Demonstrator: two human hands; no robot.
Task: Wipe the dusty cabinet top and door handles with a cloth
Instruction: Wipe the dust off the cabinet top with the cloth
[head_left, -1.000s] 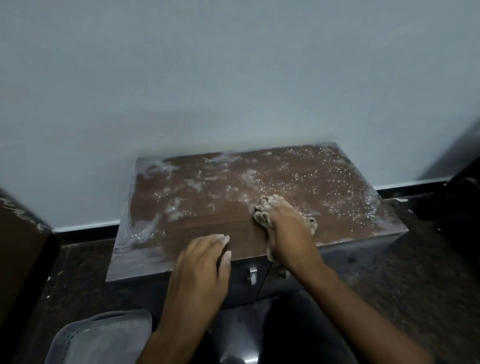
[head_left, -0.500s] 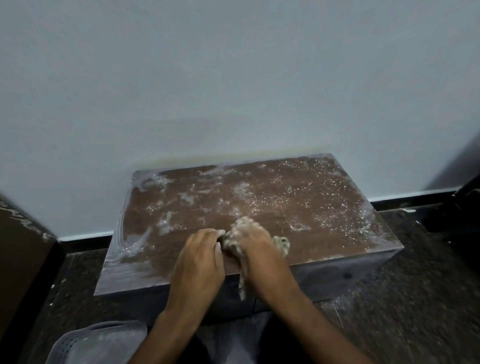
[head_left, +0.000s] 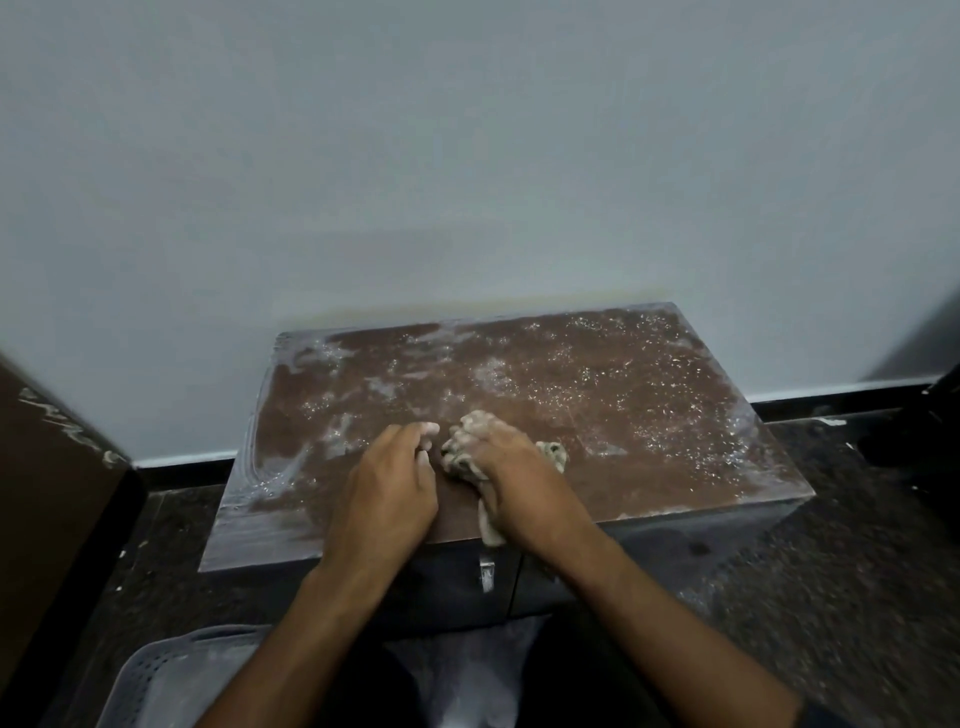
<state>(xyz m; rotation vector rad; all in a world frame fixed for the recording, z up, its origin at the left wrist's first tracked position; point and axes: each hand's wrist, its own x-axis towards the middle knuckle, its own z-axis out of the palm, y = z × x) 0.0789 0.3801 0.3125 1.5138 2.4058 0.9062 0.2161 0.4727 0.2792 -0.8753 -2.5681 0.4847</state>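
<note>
On cabinet top (head_left: 597, 395) | right hand (head_left: 511, 467) grips cloth (head_left: 553, 452) | left hand (head_left: 387, 493) flat, fingers relaxed

Probably a home room: low cabinet (head_left: 519, 415), painted wall (head_left: 467, 156).

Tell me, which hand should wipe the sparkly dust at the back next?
Probably the right hand: it already grips the cloth on the cabinet top, nearest the dusty far right. The left hand rests cloth-free on the top.

Under my hands the cabinet top (head_left: 597, 415) is reddish-brown, speckled and smeared with white dust. The cloth (head_left: 551, 451) I grip is dull beige. Beyond, the wall (head_left: 467, 156) is pale grey-blue.
</note>
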